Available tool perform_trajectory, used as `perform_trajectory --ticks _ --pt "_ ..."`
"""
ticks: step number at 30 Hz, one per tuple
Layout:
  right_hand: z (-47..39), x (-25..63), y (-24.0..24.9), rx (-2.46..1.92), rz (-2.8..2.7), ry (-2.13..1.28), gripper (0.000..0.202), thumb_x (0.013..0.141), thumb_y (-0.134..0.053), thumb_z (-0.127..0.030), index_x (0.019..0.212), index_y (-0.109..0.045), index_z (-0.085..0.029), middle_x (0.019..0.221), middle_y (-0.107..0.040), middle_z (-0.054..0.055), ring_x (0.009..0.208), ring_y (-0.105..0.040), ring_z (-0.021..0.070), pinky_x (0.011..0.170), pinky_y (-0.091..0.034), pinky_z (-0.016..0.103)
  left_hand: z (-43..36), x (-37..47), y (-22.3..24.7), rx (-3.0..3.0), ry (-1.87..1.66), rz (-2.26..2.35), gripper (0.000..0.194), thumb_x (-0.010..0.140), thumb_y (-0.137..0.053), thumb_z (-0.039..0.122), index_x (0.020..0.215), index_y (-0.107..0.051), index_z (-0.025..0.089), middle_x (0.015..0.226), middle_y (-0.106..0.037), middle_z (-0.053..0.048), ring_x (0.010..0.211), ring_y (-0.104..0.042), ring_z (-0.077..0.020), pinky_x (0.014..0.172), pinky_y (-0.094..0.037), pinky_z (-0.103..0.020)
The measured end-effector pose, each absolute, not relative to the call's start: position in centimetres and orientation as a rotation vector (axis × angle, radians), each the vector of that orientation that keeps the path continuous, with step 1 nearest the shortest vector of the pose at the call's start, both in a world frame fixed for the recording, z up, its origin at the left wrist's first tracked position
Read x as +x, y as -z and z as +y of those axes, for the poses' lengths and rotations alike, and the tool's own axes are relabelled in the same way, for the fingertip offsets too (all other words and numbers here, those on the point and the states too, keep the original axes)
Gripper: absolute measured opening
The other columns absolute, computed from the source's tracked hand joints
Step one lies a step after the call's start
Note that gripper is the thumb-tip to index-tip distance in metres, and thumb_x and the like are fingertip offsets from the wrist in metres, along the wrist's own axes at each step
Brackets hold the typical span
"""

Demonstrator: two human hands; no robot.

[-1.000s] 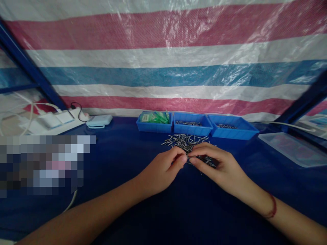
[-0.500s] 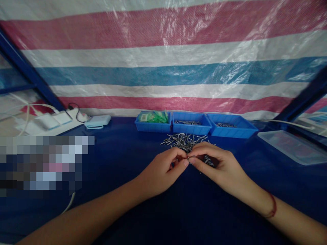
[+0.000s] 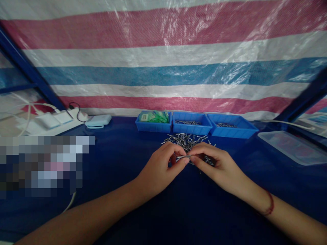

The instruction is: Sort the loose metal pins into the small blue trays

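My left hand is closed, thumb and forefinger pinching a thin metal blind rivet that lies nearly level. Its right end meets the fingertips of my right hand, which are also closed on it in a pinch. Part of the rivet is covered by fingers, and I cannot tell whether more than one is held. Just beyond both hands a loose pile of similar rivets lies on the blue table. Some of the pile shows under my right palm.
Behind the pile stand a blue bin with green plastic packets and two blue bins of metal pieces, a middle bin and a right bin. A clear plastic lid lies right. A power strip and light-blue device sit left.
The left fingers have shifted slightly, and more of the rivet now shows between them. My right hand stays almost in place.
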State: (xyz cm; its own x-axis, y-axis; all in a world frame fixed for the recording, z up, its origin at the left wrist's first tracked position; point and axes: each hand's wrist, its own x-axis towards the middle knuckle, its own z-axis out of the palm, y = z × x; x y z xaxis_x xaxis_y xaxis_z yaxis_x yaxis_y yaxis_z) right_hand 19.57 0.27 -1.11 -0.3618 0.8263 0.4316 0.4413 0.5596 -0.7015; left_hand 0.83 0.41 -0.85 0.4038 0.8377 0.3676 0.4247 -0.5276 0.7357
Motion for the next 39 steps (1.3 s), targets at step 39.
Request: perform_trajectory --ticks 39 --pt "3.8 24.3 0.2 -1.336 -2.077 0.152 0.018 0.085 -0.050 -0.030 0.091 -0.063 -0.019 0.084 -0.065 0.006 0.070 -0.060 0.0190 0.064 -0.048 0.033 1.4 0.1 1.9 2.727 -0.531 1.395 0.022 0.092 -0.043 0.023 0.088 -0.063 0.015 0.101 -0.055 -0.008 0.089 -0.054 -0.0204 0.083 -0.047 -0.038"
